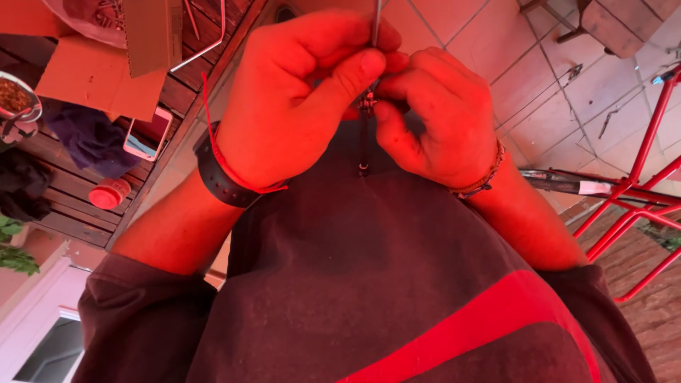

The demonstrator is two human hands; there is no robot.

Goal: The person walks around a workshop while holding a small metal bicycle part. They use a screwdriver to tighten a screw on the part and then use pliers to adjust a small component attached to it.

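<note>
Close under the camera, the left hand [284, 106] and the right hand [440, 117] meet in front of the person's dark maroon sweatshirt with a red stripe [397, 284]. Both are closed tight around a small dark metal fitting [367, 104] that sits exactly where the thumbs and forefingers come together; the left thumb presses across it from one side, the right fingertips pinch it from the other. A thin grey metal rod [377, 21] rises out of the grip towards the top edge, and a thin dark cord [364, 145] hangs down from the fitting against the chest. How the fitting joins rod and cord is hidden by the fingers.

The left wrist wears a black perforated strap [215, 177] and a thin red string [245, 181]; the right wrist wears a beaded bracelet [484, 176].

Beyond the hands on one side lies a dark wooden slatted table [78, 213]. On it rest a flat brown cardboard sheet [92, 78], a smartphone in a pale case [147, 135], a crumpled dark purple cloth [92, 138] and a small round red lid [110, 193]. A round bowl of brownish bits [15, 96] stands at the edge.

On the other side the floor is large pale square tiles [539, 71], with a red tubular metal frame [638, 177] standing on it.
</note>
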